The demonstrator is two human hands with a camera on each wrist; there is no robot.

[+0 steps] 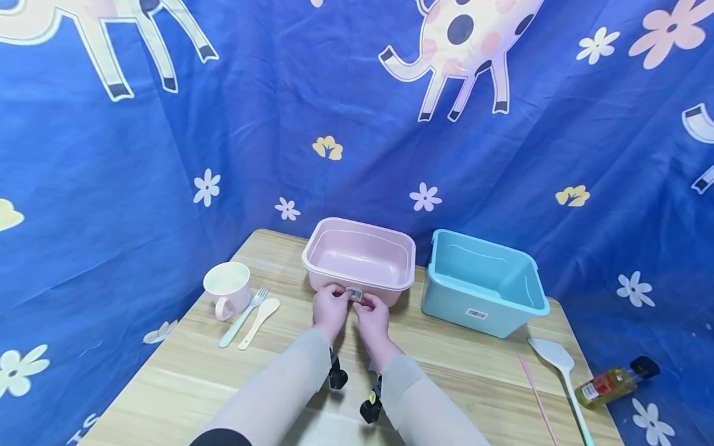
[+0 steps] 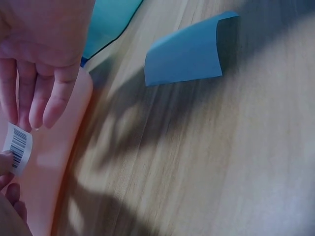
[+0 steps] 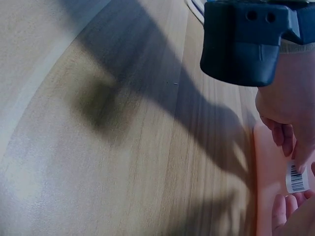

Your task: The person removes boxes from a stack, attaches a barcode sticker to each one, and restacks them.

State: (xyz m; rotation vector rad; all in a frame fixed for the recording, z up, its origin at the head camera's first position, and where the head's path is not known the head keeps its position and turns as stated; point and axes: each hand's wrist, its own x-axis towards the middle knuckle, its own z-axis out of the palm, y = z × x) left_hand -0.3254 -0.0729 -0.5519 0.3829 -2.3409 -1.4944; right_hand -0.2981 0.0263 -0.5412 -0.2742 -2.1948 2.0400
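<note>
A small white barcode label [image 1: 354, 294] lies against the front wall of the pink basin [image 1: 400, 296]. My left hand [image 1: 330, 310] pinches one end of it, thumb on the printed face in the left wrist view. The other end is at the fingertips of my right hand [image 1: 372, 319], whose thumb is mostly hidden. Both wrist views show the barcode label [image 2: 18, 147] [image 3: 297, 178] between the two hands, slightly curved. On the table below the right wrist lies a curled piece of blue paper [image 2: 184, 54].
A teal bin [image 1: 468, 319] with its own barcode sticker stands to the right. Left are a white mug [image 1: 229, 286], a fork [image 1: 242, 319] and a spoon [image 1: 259, 322]. Far right lie a pink stick [image 1: 537, 396], a spatula [image 1: 558, 359] and an oil bottle [image 1: 610, 385].
</note>
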